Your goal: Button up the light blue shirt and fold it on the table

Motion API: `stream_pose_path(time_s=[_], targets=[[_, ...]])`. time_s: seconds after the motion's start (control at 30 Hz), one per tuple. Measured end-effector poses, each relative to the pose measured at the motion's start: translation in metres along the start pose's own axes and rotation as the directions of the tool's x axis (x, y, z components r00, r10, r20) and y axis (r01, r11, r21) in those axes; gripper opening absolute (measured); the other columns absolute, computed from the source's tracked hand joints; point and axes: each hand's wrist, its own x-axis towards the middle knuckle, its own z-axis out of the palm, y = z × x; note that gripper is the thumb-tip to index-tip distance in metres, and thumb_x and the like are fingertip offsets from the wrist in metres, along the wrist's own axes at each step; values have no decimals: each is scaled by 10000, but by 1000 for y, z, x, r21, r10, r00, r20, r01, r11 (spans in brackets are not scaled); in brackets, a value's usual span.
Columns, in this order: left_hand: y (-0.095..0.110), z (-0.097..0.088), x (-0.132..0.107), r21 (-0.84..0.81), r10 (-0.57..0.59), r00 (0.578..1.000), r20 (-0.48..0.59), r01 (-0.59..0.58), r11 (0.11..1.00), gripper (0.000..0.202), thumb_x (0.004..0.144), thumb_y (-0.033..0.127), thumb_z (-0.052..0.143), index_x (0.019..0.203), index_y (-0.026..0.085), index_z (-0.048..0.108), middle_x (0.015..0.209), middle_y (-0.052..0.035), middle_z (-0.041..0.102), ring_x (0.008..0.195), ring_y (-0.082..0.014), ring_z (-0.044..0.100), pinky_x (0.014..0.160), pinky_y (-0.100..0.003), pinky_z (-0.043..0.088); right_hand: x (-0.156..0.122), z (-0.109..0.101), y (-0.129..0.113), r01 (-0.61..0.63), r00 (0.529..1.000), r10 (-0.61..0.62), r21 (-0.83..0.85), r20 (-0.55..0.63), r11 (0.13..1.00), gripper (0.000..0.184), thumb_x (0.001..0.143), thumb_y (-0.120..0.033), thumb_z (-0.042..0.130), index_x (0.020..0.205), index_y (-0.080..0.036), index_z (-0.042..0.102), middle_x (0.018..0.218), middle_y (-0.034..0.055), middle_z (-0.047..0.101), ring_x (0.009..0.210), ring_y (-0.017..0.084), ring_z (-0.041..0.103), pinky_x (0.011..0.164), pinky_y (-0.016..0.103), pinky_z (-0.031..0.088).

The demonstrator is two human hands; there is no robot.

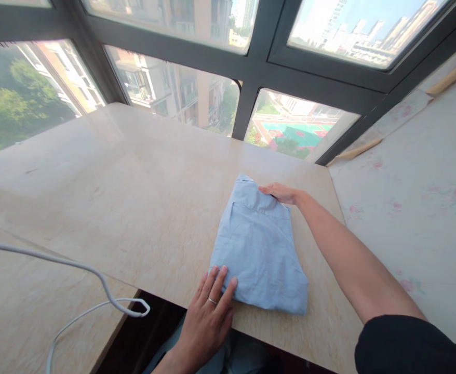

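Note:
A light blue folded shirt (259,249) lies flat on the stone-look ledge, its narrower end toward the window and its wider end toward me. My left hand (210,317), with a ring on one finger, rests on the shirt's near left corner, fingers stretched out. At the far right edge my right hand (280,192) grips the shirt, some of its fingertips lying on top of the cloth. The rest of that hand's fingers are partly hidden at the edge.
Dark-framed windows (247,78) rise behind the pale ledge (134,182). On the right stands a wall with floral paper (407,208). A white cable (76,265) loops over the left side, across a dark gap (150,322) at the ledge's front edge.

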Motion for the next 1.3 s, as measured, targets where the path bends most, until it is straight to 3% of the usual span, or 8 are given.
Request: stream_pose_path(time_s=[0.1,0.23,0.5,0.6,0.7,0.97,1.17,1.3], targets=[[0,0,0,7,4,1000,-8,-4,1000,680,888,130,504,1539,207,325,1602,-111,319,1490,-326,259,1148,-492,380,-2,-5,1,-54,995,47,81,87,995,510,683,-618,814,848,-140,746,944,118,772,847,230,720,774,316,612],[0,0,0,7,8,1000,-11,-8,1000,697,882,123,493,1549,203,308,1601,-116,318,1487,-334,262,1154,-497,367,-3,-1,-7,-157,971,156,-6,184,988,542,570,-561,902,887,-148,752,951,113,778,803,246,738,715,324,635],[-2,1,-5,-9,13,1000,-27,-13,1000,674,889,118,494,1539,201,335,1587,-121,347,1476,-336,289,1144,-481,383,5,4,-2,-96,995,95,51,16,994,579,408,-455,980,858,-179,744,858,79,777,748,249,725,598,275,604],[-3,1,-7,-13,17,999,-46,-17,1000,670,904,153,513,1544,209,325,1583,-114,357,1470,-327,308,1147,-463,386,3,-1,8,-46,999,46,70,3,996,636,428,-512,961,918,-173,739,906,85,773,772,242,719,655,294,605],[-4,1,-7,-20,13,998,-57,-14,1000,670,918,196,525,1551,214,307,1580,-112,364,1467,-321,316,1149,-459,388,2,-6,12,13,988,-23,-64,-150,998,578,522,-565,905,894,-160,725,893,86,760,769,215,701,659,282,579],[0,3,-9,11,-2,999,-49,3,1000,664,903,136,489,1542,210,325,1583,-114,357,1475,-328,294,1133,-480,402,4,4,13,-12,782,-236,-393,-577,920,374,946,-480,487,988,-146,652,1040,145,708,906,222,653,783,331,503],[0,2,-10,22,7,998,-56,-6,1000,681,892,119,490,1546,205,318,1586,-120,350,1474,-330,295,1132,-470,406,-8,41,51,-50,690,-444,-649,-572,759,372,969,-483,459,1054,-175,648,1140,165,670,1115,290,583,954,389,424],[-1,0,-10,41,22,998,-54,-20,999,627,896,126,495,1509,202,391,1567,-131,383,1472,-335,300,1105,-463,440,-12,40,83,-149,586,-562,-759,-584,634,390,993,-451,407,1068,-146,639,1125,183,652,1086,308,560,949,420,415]])
